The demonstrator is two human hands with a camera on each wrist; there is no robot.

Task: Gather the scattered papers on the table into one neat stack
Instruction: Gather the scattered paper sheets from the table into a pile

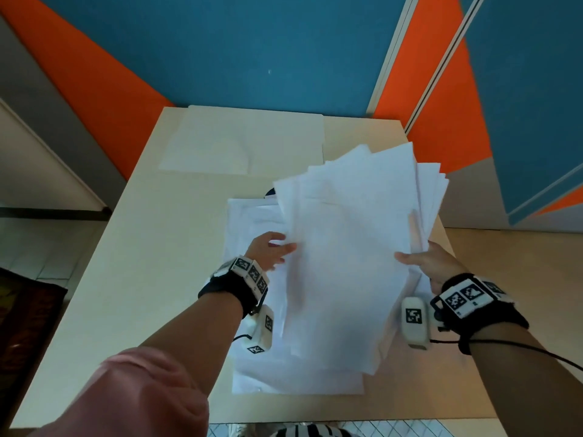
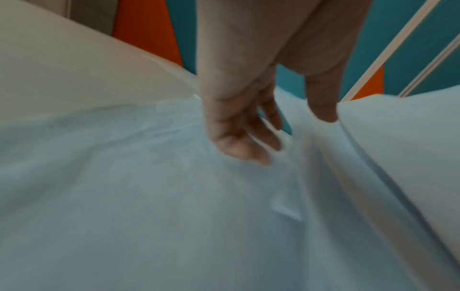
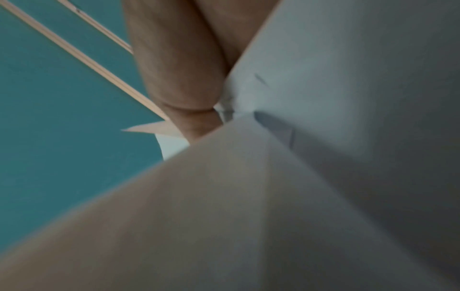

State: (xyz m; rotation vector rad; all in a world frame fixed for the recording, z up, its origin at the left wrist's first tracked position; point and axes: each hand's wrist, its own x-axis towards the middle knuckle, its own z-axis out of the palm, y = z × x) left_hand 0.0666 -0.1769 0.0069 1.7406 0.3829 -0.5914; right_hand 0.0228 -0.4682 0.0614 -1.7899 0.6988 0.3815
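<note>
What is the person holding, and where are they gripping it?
A fanned bundle of papers. The right hand pinches its right edge. The left hand meets its left edge with relaxed fingers, thumb on top; whether it truly grips cannot be told.

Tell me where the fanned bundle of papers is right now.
In the head view the fanned bundle is held between left hand and right hand, above the table.
</note>
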